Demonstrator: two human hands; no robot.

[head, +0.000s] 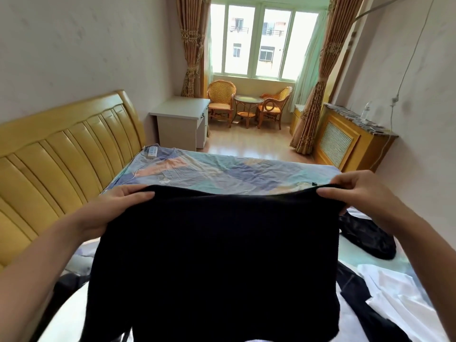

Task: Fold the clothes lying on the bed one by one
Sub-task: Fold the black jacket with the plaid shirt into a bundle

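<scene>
Left hand (111, 208) and right hand (357, 191) gripping the top corners of a dark navy knit garment (217, 262), fingers curling over its edge, cloth hanging between them above the pastel patchwork bed (222, 169), white garment (399, 292) lying below the right fingers

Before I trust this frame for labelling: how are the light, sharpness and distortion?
Head view: the window is blown out and backlights the room; the dark garment shows almost no texture; wide-angle bending curves the headboard and walls; both hands look reasonably sharp.

white desk (181, 112) | two wicker chairs (220, 95) | round table (248, 100) | curtains (320, 77)
</scene>
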